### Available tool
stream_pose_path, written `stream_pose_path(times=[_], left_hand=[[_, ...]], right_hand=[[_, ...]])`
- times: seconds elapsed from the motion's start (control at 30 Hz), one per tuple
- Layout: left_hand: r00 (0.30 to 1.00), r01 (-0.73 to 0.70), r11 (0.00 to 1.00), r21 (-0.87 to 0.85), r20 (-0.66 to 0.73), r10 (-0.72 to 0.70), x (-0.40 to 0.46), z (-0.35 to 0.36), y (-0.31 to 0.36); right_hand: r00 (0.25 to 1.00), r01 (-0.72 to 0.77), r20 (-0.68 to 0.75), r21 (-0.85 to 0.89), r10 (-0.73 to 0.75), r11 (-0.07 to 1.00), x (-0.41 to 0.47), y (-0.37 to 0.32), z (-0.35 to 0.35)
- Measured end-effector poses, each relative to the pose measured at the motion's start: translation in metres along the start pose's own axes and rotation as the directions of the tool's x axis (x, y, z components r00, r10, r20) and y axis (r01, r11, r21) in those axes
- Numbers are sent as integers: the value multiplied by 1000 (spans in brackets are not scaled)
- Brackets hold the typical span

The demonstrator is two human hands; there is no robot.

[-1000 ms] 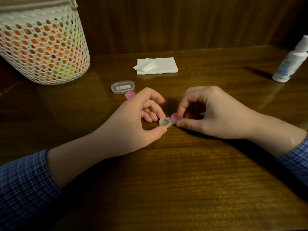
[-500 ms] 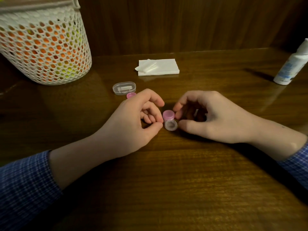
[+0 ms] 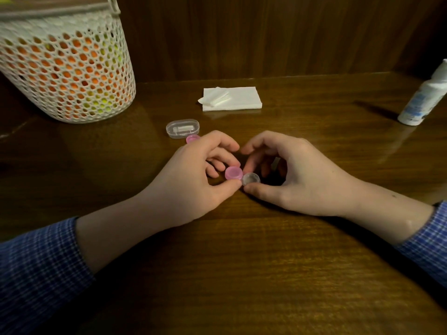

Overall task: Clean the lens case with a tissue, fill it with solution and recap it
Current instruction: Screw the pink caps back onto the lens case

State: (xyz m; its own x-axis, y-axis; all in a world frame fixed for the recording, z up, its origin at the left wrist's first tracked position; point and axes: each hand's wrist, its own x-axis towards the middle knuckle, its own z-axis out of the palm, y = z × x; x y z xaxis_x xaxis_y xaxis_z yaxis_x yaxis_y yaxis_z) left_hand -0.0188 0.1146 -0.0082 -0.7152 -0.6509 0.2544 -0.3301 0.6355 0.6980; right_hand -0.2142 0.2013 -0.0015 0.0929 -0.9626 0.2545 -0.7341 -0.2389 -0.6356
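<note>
Near the middle of the counter (image 3: 242, 262), the lens case (image 3: 250, 178) is pinched by both hands, left hand (image 3: 193, 175) on its pink cap (image 3: 233, 173), right hand (image 3: 297, 175) beside the open well, while tissue (image 3: 232, 99) and solution bottle (image 3: 423, 97) lie untouched, so most steps seem left.

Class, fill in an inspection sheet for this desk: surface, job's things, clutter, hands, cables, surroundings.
Surface: glossy dark wooden table.
Job's things: lens case between the hands, pink-capped well on the left, clear well on the right uncapped; loose pink cap; tissues; solution bottle upright at the right edge.
Clutter: clear oval box; white mesh basket.
Hands: left hand pinches the pink-capped well; right hand pinches the clear well.
Cables: nothing seen.
Surroundings: wood-panelled wall.
</note>
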Motion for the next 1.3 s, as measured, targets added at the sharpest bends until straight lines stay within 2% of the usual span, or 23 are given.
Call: stream_pose_path(times=[0.3,0.47,0.67,0.83,0.93,1.07,1.3], left_hand=[[1000,-3,998,62,-22,4,-9,-8,-1],[1000,30,988,149,-6,-30,-22,-23,-7],[1000,19,980,197,6,-21,-33,-41,-15],[1000,23,985,172,11,-25,-34,-46,-20],[1000,16,987,163,14,-18,-34,-45,-22],[999,24,989,148,28,-28,-34,-46,-24],[998,18,991,129,52,-24,-33,-45,-22]], right_hand=[[1000,-13,5,11,13,1000,3,-2,5],[992,-100,-62,132,109,986,20,0,2],[990,-135,-59,-101,130,986,74,-4,17],[977,-165,-172,-255,123,953,111,-13,47],[973,-190,-187,-323,135,927,124,-17,56],[975,-202,-152,-299,162,933,127,-20,55],[971,-212,44,-276,233,937,85,-22,10]])
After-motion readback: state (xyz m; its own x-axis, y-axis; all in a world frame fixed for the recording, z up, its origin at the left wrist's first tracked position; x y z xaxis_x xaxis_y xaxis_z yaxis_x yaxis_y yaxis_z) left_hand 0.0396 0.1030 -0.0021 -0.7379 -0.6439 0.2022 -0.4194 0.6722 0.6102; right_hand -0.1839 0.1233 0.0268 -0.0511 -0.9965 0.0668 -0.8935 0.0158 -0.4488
